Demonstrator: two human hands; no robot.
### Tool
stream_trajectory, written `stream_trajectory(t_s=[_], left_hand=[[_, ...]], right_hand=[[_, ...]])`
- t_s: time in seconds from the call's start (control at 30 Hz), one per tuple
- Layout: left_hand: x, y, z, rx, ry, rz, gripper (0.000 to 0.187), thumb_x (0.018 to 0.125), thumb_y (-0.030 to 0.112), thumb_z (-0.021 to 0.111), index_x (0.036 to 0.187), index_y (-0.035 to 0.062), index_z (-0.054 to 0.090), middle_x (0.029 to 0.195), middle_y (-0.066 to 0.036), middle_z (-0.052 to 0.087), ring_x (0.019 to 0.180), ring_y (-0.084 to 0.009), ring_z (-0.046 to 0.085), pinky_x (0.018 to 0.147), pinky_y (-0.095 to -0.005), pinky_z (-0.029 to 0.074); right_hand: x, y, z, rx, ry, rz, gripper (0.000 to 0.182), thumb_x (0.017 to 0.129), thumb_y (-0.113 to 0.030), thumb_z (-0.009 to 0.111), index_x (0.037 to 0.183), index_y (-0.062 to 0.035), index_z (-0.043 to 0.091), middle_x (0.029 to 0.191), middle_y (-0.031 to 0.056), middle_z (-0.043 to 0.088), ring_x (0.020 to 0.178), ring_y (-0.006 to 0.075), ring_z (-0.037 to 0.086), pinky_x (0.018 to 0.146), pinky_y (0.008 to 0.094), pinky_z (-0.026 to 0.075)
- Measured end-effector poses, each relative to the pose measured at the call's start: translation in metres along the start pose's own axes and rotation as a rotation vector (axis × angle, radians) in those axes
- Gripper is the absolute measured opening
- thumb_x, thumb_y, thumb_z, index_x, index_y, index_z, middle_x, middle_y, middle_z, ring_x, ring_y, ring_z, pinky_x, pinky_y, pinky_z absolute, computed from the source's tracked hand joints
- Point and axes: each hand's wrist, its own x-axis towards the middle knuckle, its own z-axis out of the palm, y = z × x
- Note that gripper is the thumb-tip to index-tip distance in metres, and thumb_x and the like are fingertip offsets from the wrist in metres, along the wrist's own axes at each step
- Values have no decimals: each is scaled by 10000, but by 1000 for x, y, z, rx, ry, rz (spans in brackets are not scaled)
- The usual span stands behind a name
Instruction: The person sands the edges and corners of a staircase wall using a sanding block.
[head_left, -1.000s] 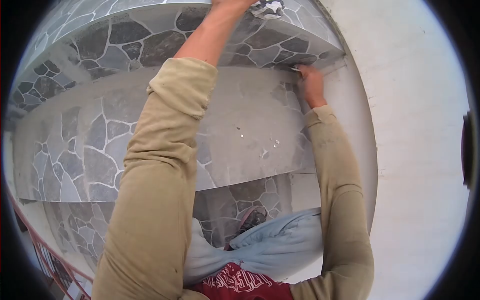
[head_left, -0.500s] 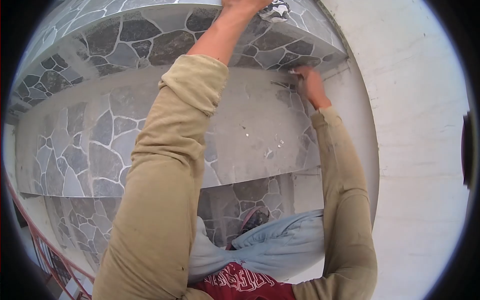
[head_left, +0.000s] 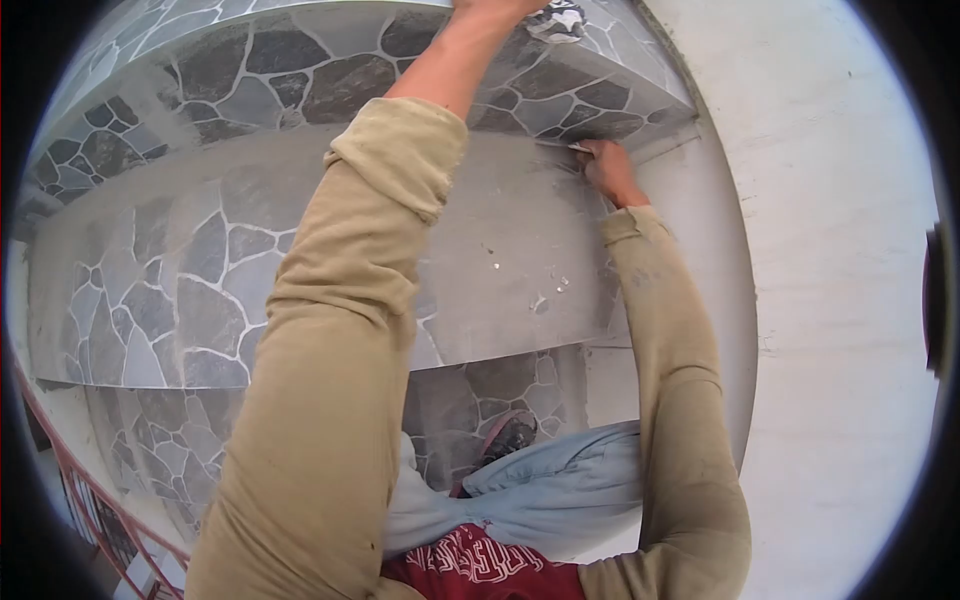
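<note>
The right hand (head_left: 610, 172) has its fingers closed on a thin tool (head_left: 580, 147). The tool's pale tip is low at the stone riser (head_left: 345, 90), near the corner where the step meets the wall. This looks like close work along that seam, and moving the tip there calls for a light, steady hand. The left hand (head_left: 492, 8) is up at the top edge, beside a crumpled black-and-white cloth (head_left: 558, 22); its fingers are cut off, so I cannot tell its grip. The gray step (head_left: 480, 215) looks dusty, with little white bits (head_left: 562, 284) on it. A big pale wall (head_left: 840, 260) stands at the right, and a red railing (head_left: 78, 482) at the lower left.
</note>
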Motion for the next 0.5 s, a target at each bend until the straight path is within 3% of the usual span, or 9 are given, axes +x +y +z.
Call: stream_trajectory(t_s=[0.1, 0.23, 0.3, 0.33, 0.4, 0.5], left_hand=[[-3, 2, -3, 2, 9, -33, 311, 805, 270, 598, 990, 59, 732, 1090, -200, 708, 1056, -381, 661, 929, -470, 510], [2, -2, 6, 52, 0, 48, 310, 801, 261, 589, 987, 60, 734, 1080, -201, 710, 1057, -384, 660, 927, -473, 509], [3, -3, 7, 17, 17, 22, 309, 808, 266, 582, 976, 57, 735, 1067, -204, 712, 1049, -383, 662, 928, -474, 509], [3, -5, 7, 15, 18, 19, 309, 808, 266, 582, 976, 57, 735, 1067, -204, 712, 1049, -383, 662, 928, -474, 509], [1, -4, 7, 54, 15, 28, 313, 814, 277, 580, 971, 56, 736, 1057, -208, 713, 1040, -383, 665, 925, -472, 511], [0, -5, 5, 40, -10, 60, 316, 813, 283, 582, 967, 55, 738, 1052, -211, 714, 1037, -383, 667, 928, -471, 512]], right_hand=[[-41, -6, -16, 139, -184, -147, 358, 732, 16, 607, 1023, -114, 771, 986, 196, 714, 938, 383, 688, 833, 416, 549], [-96, -22, -49, 176, -183, -250, 392, 699, 57, 566, 990, -98, 777, 983, 195, 717, 921, 385, 691, 825, 404, 553], [-100, -8, -54, 144, -198, -237, 446, 701, 75, 554, 1042, -116, 769, 971, 170, 727, 933, 366, 695, 811, 397, 549], [-92, 1, -56, 141, -201, -238, 446, 701, 75, 554, 1042, -116, 769, 971, 170, 727, 933, 366, 695, 811, 397, 549], [-58, 23, -54, 49, 17, -161, 417, 719, 37, 554, 1064, -74, 761, 947, 218, 717, 917, 411, 687, 855, 419, 543], [-17, 50, -35, 81, -5, -53, 437, 726, 15, 569, 1111, -86, 751, 968, 223, 718, 951, 423, 678, 894, 431, 533]])
